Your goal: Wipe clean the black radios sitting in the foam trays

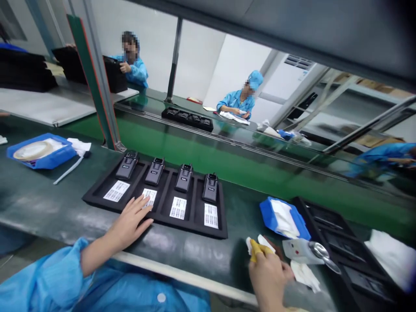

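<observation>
The right hand (268, 277) is pinching a white wipe (264, 242) between yellow-covered fingers (256, 253) near the front edge of the counter (195, 260), while the left hand (130, 221) is resting open on a black foam tray (191, 226), with four black devices (184, 178) sitting along the tray's far side.

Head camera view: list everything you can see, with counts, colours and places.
Foam tray: 1, black, on the green bench ahead.
Devices: 4, black, in the foam tray's top row.
Label cards: 4, white, below the devices.
Blue trays: 2, blue, left and right of the foam tray.
Second tray: 1, black, far right.
Co-workers: 2 clearly seen, blue gowns, across the line.
Left hand: 1, fingers on a label card.
Right hand: 1, holding a yellow item and white wipe.
</observation>
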Action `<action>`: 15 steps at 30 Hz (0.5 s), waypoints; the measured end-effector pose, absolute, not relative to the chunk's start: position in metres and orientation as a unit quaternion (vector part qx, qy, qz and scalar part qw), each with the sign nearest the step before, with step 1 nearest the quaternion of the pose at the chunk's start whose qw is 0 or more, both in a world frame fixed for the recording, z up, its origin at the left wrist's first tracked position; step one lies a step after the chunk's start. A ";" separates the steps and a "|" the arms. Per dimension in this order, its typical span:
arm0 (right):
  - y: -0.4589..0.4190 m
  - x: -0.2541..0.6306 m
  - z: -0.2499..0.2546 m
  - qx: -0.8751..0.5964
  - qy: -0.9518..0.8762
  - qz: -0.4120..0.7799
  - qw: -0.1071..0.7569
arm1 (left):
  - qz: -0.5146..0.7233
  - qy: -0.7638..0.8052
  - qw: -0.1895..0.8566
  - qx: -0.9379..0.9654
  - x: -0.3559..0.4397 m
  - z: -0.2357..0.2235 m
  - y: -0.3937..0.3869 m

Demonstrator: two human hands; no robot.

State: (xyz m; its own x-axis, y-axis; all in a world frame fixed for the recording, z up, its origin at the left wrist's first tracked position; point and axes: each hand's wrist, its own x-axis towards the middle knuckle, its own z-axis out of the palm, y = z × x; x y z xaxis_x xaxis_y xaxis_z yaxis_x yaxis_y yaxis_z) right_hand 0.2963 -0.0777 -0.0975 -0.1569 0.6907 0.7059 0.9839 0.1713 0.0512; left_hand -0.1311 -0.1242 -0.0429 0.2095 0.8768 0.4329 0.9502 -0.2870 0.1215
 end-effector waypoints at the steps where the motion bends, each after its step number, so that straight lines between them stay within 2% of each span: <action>1: -0.078 0.292 -0.100 -0.586 -0.711 -0.273 0.277 | -0.215 -0.591 0.097 -0.771 -0.132 -0.043 -0.123; 6: -0.086 0.263 -0.103 -0.544 -0.717 -0.338 0.274 | -0.221 -0.587 0.152 -0.764 -0.136 -0.048 -0.115; 15: -0.093 0.224 -0.108 -0.554 -0.747 -0.124 0.344 | -0.174 -0.586 0.141 -0.779 -0.139 -0.049 -0.115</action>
